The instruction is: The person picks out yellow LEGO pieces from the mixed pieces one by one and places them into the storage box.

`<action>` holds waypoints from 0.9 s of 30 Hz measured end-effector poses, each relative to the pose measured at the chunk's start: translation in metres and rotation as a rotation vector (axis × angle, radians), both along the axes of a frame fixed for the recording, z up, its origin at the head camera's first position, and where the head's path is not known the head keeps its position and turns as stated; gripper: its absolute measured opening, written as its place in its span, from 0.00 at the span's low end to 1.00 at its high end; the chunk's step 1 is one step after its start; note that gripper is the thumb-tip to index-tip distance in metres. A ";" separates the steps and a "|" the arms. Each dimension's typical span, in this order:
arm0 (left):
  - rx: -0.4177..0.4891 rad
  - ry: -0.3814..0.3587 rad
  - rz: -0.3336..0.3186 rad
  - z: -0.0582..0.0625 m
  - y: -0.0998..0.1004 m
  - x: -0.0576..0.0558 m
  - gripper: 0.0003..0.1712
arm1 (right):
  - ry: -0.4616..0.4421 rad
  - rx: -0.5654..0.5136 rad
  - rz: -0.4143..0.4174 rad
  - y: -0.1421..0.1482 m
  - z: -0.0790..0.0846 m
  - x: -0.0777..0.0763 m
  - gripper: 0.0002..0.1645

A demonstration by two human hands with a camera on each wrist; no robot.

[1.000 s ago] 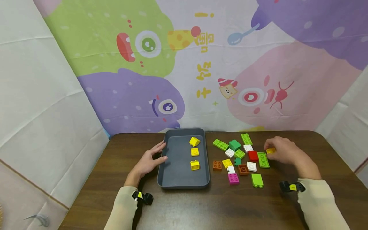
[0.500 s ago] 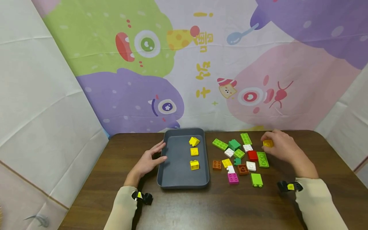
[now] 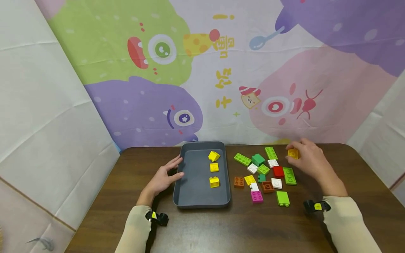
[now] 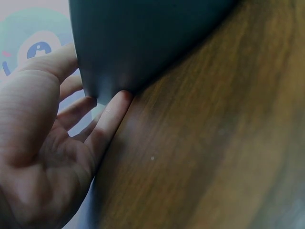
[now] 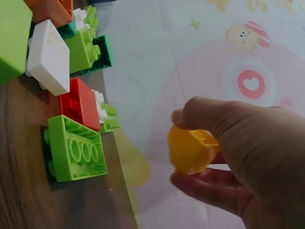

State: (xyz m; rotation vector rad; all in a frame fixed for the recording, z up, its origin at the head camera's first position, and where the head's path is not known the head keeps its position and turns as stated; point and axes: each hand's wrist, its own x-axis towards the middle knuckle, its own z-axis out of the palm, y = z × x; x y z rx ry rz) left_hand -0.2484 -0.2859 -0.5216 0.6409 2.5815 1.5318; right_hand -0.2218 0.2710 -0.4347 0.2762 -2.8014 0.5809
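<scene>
My right hand (image 3: 310,159) pinches a yellow toy brick (image 3: 293,154) between thumb and fingers, lifted off the table at the far right. The right wrist view shows the same yellow brick (image 5: 190,150), its sloped side towards the camera. At the left side of a dark grey tray (image 3: 193,202), my left hand (image 3: 162,180) rests its fairly straight fingers against the wall. In the left wrist view its fingertips (image 4: 125,95) touch the tray's outside. Inside the tray lie a tilted yellow brick (image 3: 213,156), a flat yellow brick (image 3: 214,167) and another yellow brick (image 3: 214,182).
Right of the tray several loose bricks are spread on the wooden table (image 3: 221,228). Among them are a red brick (image 3: 278,171), an upturned light green brick (image 3: 289,176), a magenta brick (image 3: 257,196) and a brown brick (image 3: 239,182). A printed cloth (image 3: 221,123) hangs behind the table.
The right hand has raised the yellow brick from beside the upturned light green brick and moved it slightly left and towards the back. The left hand and tray have stayed put.
</scene>
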 end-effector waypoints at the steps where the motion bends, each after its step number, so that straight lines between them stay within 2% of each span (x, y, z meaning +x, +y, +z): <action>1: -0.007 -0.017 0.004 0.006 0.003 0.004 0.49 | 0.026 -0.004 -0.003 -0.001 -0.001 0.000 0.21; 6: -0.037 -0.052 0.025 0.016 0.010 0.008 0.44 | 0.150 -0.031 -0.034 -0.004 -0.003 0.002 0.22; 7: -0.042 -0.078 0.031 0.018 0.011 0.010 0.44 | 0.160 -0.034 -0.039 -0.004 -0.003 0.003 0.22; 10: -0.033 -0.101 0.040 0.019 0.012 0.010 0.43 | 0.159 -0.038 -0.040 -0.003 -0.004 0.003 0.22; 17: -0.088 -0.070 0.040 0.016 0.009 0.009 0.44 | 0.107 -0.038 -0.026 -0.003 -0.006 0.001 0.22; 20: -0.061 -0.084 0.038 0.017 0.010 0.009 0.44 | 0.088 -0.037 -0.023 -0.003 -0.006 0.001 0.21; 23: -0.048 -0.080 0.029 0.013 0.008 0.006 0.44 | 0.089 -0.032 -0.022 -0.003 -0.007 0.000 0.21; 27: -0.054 -0.038 0.026 -0.008 -0.002 -0.008 0.45 | 0.110 -0.024 -0.017 -0.003 -0.006 0.000 0.20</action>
